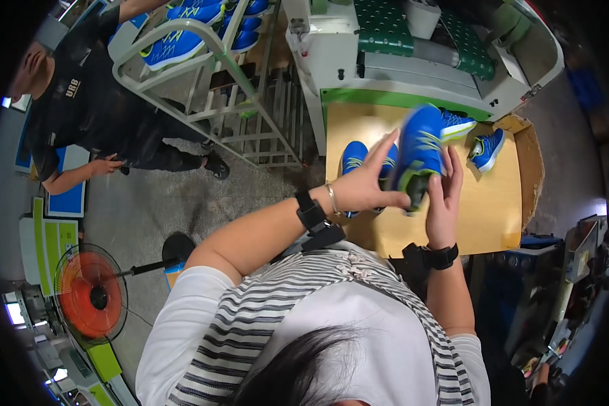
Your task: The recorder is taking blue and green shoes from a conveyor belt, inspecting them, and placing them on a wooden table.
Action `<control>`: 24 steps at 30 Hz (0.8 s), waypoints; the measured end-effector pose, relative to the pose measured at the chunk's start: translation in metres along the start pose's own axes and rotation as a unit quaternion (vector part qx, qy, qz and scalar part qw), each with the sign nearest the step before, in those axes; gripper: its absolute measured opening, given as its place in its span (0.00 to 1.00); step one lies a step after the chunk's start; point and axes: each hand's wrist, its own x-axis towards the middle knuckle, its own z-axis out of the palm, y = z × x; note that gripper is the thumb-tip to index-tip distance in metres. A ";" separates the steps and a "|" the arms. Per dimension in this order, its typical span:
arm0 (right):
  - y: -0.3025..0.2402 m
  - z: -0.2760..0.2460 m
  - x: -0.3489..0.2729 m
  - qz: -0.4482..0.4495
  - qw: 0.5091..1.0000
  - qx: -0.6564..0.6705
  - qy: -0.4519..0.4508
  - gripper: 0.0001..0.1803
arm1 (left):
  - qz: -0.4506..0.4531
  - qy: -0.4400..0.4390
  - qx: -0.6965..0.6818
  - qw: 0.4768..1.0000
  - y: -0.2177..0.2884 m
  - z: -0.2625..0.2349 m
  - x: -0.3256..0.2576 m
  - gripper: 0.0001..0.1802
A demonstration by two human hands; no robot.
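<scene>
L hand (367,184) & R hand (444,206) grip 1 blue shoe (419,150) b/w them, up over the tan board (484,203); it could slip & bump the other shoes (488,150), b/c L hand looks spread wide.

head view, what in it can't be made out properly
Head view: the lifted blue shoe: fine surface detail is lost to blur.
Head view: the shoe behind the left hand, on the tan tabletop: partly hidden by that hand and the lifted shoe.
Head view: blue shoes at upper left: some are cut off by the top edge.
Head view: the co-worker's raised arm: its hand is cut off by the top edge.
</scene>
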 end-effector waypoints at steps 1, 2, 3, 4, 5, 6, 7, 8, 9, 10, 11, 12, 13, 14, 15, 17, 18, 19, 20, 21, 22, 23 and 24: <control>-0.009 0.010 0.001 0.010 0.993 0.108 -0.043 0.28 | 0.112 0.112 0.097 0.983 0.005 0.013 0.004 0.65; -0.003 0.015 0.002 0.012 0.995 0.091 -0.039 0.28 | 0.067 0.137 0.004 0.988 0.009 0.007 0.005 0.62; 0.008 0.017 0.003 0.015 0.997 0.071 -0.032 0.28 | 0.022 0.157 -0.091 0.983 0.028 -0.003 0.007 0.58; 0.018 0.013 0.004 0.057 0.998 -0.001 -0.014 0.27 | 0.025 0.166 -0.137 0.976 0.035 -0.011 0.012 0.53; 0.069 -0.002 0.002 0.061 0.993 -0.101 0.019 0.32 | 0.048 0.155 -0.119 0.980 0.031 -0.020 0.021 0.51; 0.121 -0.016 -0.005 0.078 0.969 -0.231 0.029 0.38 | 0.020 0.146 -0.187 0.971 0.035 -0.021 0.031 0.51; 0.124 0.002 -0.013 0.256 0.966 -0.013 -0.013 0.48 | -0.011 0.153 -0.243 0.958 0.038 -0.031 0.033 0.51; 0.172 -0.007 -0.025 0.206 0.964 -0.142 -0.091 0.56 | 0.011 0.180 -0.215 0.960 0.037 -0.029 0.049 0.50; 0.173 0.012 -0.042 0.117 0.950 -0.279 -0.078 0.60 | 0.020 0.184 -0.205 0.961 0.040 -0.040 0.061 0.50; 0.172 0.015 -0.043 0.121 0.942 -0.303 -0.075 0.59 | 0.035 0.216 -0.184 0.958 0.046 -0.043 0.078 0.49; 0.163 0.018 -0.041 0.124 0.948 -0.287 -0.062 0.56 | 0.049 0.252 -0.160 0.953 0.053 -0.048 0.092 0.49; 0.163 0.010 -0.041 0.119 0.969 -0.217 -0.026 0.52 | 0.044 0.259 -0.180 0.948 0.060 -0.052 0.112 0.48; 0.159 0.007 -0.031 0.111 0.984 -0.142 0.005 0.48 | 0.043 0.271 -0.201 0.940 0.064 -0.059 0.133 0.48; 0.152 -0.003 -0.022 0.177 0.982 -0.053 0.043 0.45 | 0.031 0.290 -0.188 0.938 0.067 -0.065 0.152 0.49; 0.130 -0.017 -0.011 0.242 0.966 0.034 0.082 0.42 | 0.019 0.306 -0.179 0.935 0.069 -0.070 0.173 0.50; 0.098 -0.040 0.016 0.167 0.979 -0.035 0.112 0.37 | 0.023 0.344 -0.089 0.935 0.052 -0.085 0.221 0.51; 0.075 -0.043 0.038 0.122 0.985 -0.016 0.122 0.36 | 0.050 0.364 0.022 0.930 0.039 -0.099 0.239 0.52; 0.052 -0.045 0.066 0.088 0.988 0.010 0.130 0.37 | 0.077 0.382 0.134 0.911 0.024 -0.117 0.254 0.54; 0.042 -0.051 0.097 -0.024 0.986 -0.070 0.146 0.37 | 0.054 0.393 0.138 0.908 0.010 -0.130 0.266 0.54; 0.020 -0.058 0.133 -0.090 0.977 -0.123 0.148 0.37 | 0.031 0.398 0.138 0.906 0.001 -0.136 0.278 0.54; 0.004 -0.069 0.164 -0.104 0.980 -0.075 0.149 0.36 | 0.007 0.363 0.054 0.930 0.015 -0.130 0.285 0.53; -0.005 -0.069 0.204 -0.144 0.975 -0.084 0.145 0.34 | -0.031 0.386 0.064 0.920 0.018 -0.137 0.289 0.53; -0.004 -0.076 0.247 -0.226 0.949 -0.161 0.152 0.34 | -0.028 0.385 0.102 0.917 0.018 -0.143 0.290 0.54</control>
